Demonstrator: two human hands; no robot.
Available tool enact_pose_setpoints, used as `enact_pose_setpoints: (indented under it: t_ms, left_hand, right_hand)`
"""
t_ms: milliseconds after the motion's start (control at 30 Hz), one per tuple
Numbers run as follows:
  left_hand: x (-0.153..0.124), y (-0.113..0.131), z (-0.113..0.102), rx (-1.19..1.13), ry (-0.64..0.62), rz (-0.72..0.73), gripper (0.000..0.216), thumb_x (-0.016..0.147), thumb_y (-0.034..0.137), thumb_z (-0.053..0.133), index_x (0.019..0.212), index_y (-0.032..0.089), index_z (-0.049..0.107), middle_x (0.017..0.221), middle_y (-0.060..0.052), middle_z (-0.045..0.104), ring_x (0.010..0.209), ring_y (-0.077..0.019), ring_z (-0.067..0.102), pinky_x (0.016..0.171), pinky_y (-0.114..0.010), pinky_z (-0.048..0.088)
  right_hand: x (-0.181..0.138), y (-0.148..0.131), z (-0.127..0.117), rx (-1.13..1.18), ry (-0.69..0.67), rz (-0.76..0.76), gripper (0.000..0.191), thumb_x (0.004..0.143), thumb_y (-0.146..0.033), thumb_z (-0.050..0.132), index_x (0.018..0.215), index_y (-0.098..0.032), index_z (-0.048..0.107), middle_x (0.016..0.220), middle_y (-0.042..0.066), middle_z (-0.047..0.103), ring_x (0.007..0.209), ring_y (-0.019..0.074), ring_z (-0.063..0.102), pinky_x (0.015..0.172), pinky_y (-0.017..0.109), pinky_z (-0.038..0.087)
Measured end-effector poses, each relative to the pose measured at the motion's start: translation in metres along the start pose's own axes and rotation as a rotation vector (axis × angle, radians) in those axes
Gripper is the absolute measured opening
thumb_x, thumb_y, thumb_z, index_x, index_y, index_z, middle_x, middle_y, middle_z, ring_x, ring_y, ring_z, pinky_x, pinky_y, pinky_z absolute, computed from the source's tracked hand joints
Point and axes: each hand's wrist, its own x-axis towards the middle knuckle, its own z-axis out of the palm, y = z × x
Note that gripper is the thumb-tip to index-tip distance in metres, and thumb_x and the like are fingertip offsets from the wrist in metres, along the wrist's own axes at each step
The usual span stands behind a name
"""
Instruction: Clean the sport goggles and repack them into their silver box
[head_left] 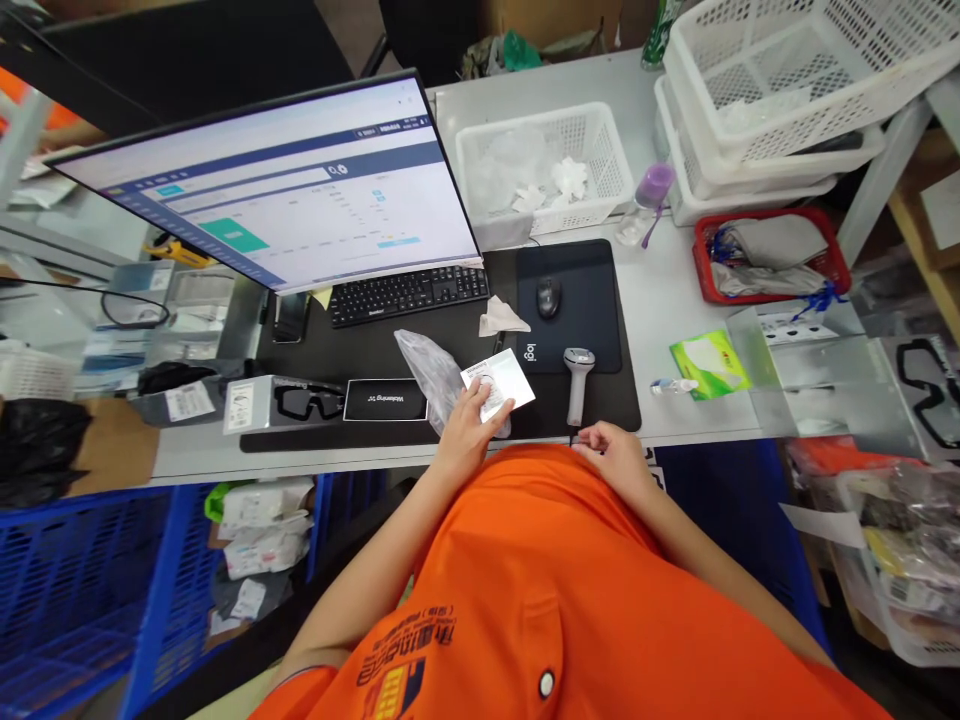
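My left hand (pixel 471 432) is closed on a white printed leaflet (pixel 511 384), its fingers and thumb spanning the near part. A clear plastic bag (pixel 429 365) lies beside and partly under it. To the left, a black case marked Wolonning (pixel 386 400) sits in an open box, next to a silver box picturing black glasses (pixel 289 402). At the table's front edge is my right hand (pixel 616 460), fingers curled near the cable end of a grey barcode scanner (pixel 577 382); what they hold, if anything, is hidden.
A monitor (pixel 300 190) stands over a keyboard (pixel 409 294). A mouse (pixel 548 296) rests on a dark mouse pad (pixel 592 345). White baskets (pixel 592 205), a red basket (pixel 772 293) and a green packet (pixel 709 365) occupy the right side. Blue crates (pixel 172 590) stand below.
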Motion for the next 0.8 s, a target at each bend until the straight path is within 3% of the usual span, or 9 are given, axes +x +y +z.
enact_pose_setpoints:
  t_ms: [100, 167, 300, 367, 433, 500, 533, 667, 800]
  left_hand:
    - [0.001, 0.003, 0.002, -0.022, 0.036, -0.050, 0.078, 0.097, 0.012, 0.051, 0.163, 0.021, 0.011, 0.149, -0.023, 0.047, 0.149, -0.0348, 0.036, 0.115, -0.060, 0.042]
    - [0.003, 0.004, 0.001, -0.027, 0.039, -0.096, 0.082, 0.096, 0.020, 0.058, 0.162, 0.013, 0.009, 0.146, -0.027, 0.049, 0.147, -0.0355, 0.040, 0.115, -0.059, 0.042]
    - [0.004, 0.001, -0.001, -0.023, 0.059, -0.086, 0.070, 0.095, 0.024, 0.063, 0.157, 0.016, 0.030, 0.142, -0.025, 0.052, 0.146, -0.0370, 0.040, 0.116, -0.062, 0.039]
    - [0.004, 0.000, -0.001, -0.041, 0.080, -0.090, 0.060, 0.096, 0.021, 0.060, 0.152, 0.020, 0.039, 0.143, -0.023, 0.053, 0.146, -0.0352, 0.041, 0.117, -0.064, 0.037]
    - [0.003, 0.001, -0.001, -0.067, 0.093, -0.112, 0.049, 0.097, 0.020, 0.058, 0.145, 0.021, 0.047, 0.144, -0.021, 0.054, 0.147, -0.0339, 0.041, 0.117, -0.065, 0.035]
    - [0.002, 0.004, 0.000, -0.086, 0.101, -0.137, 0.036, 0.098, 0.020, 0.057, 0.134, 0.021, 0.055, 0.144, -0.020, 0.055, 0.147, -0.0333, 0.040, 0.117, -0.066, 0.033]
    - [0.002, 0.005, 0.000, -0.096, 0.105, -0.148, 0.030, 0.098, 0.020, 0.057, 0.128, 0.021, 0.058, 0.144, -0.019, 0.056, 0.148, -0.0328, 0.040, 0.118, -0.067, 0.033]
    - [0.003, 0.008, 0.001, -0.175, 0.120, -0.180, 0.009, 0.098, 0.021, 0.058, 0.106, 0.017, 0.060, 0.142, -0.019, 0.060, 0.146, -0.0310, 0.042, 0.118, -0.065, 0.034]
    - [0.005, 0.010, 0.000, -0.241, 0.144, -0.209, 0.008, 0.097, 0.021, 0.060, 0.093, 0.017, 0.054, 0.139, -0.020, 0.062, 0.144, -0.0304, 0.045, 0.118, -0.064, 0.037]
  right_hand:
    - [-0.004, 0.012, -0.005, -0.042, -0.023, 0.020, 0.015, 0.083, -0.030, 0.062, 0.071, -0.024, 0.055, 0.070, 0.001, 0.073, 0.069, 0.0212, 0.072, 0.072, 0.034, 0.056]
    - [-0.005, 0.020, -0.008, -0.060, -0.055, 0.012, 0.009, 0.085, -0.027, 0.060, 0.092, -0.024, 0.065, 0.072, 0.001, 0.075, 0.071, 0.0215, 0.073, 0.077, 0.036, 0.057]
    - [-0.004, 0.032, -0.010, -0.003, -0.205, -0.002, 0.048, 0.089, -0.015, 0.046, 0.135, -0.024, 0.056, 0.101, 0.006, 0.080, 0.097, 0.0211, 0.077, 0.091, 0.039, 0.059]
    - [-0.003, 0.036, -0.011, 0.012, -0.327, -0.070, 0.056, 0.083, -0.006, 0.042, 0.133, -0.024, 0.061, 0.122, 0.008, 0.074, 0.122, 0.0209, 0.066, 0.107, 0.044, 0.052]
    - [-0.001, 0.037, -0.013, -0.008, -0.455, -0.174, 0.059, 0.076, 0.000, 0.041, 0.121, -0.024, 0.070, 0.137, 0.006, 0.066, 0.144, 0.0217, 0.045, 0.121, 0.049, 0.036]
    - [0.001, 0.035, -0.013, -0.033, -0.532, -0.253, 0.058, 0.073, 0.002, 0.042, 0.113, -0.025, 0.074, 0.142, 0.004, 0.062, 0.150, 0.0236, 0.032, 0.124, 0.053, 0.027]
    - [0.002, 0.034, -0.013, -0.046, -0.542, -0.282, 0.056, 0.073, 0.001, 0.044, 0.111, -0.025, 0.075, 0.141, 0.004, 0.063, 0.149, 0.0248, 0.035, 0.123, 0.054, 0.030]
    - [0.007, 0.017, -0.010, -0.111, -0.415, -0.432, 0.037, 0.085, -0.008, 0.049, 0.104, -0.024, 0.076, 0.123, 0.008, 0.074, 0.119, 0.0239, 0.068, 0.107, 0.046, 0.053]
    - [0.015, -0.018, -0.002, -0.164, -0.190, -0.687, 0.029, 0.096, -0.018, 0.052, 0.116, -0.023, 0.072, 0.117, 0.009, 0.074, 0.111, 0.0228, 0.068, 0.100, 0.043, 0.056]
